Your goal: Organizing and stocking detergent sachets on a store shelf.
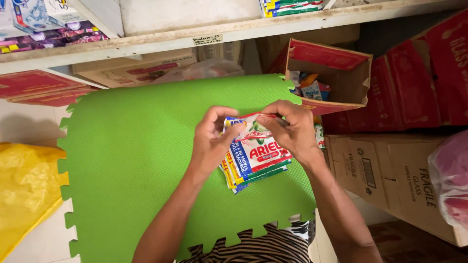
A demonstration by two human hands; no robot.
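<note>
Head view: both hands, left hand and right hand, pinch one detergent sachet above a sachet stack on the green foam mat.

Bright, even daylight; soft shadows under shelf; sharp centre, slight wide-angle bending at edges; no glare.
</note>
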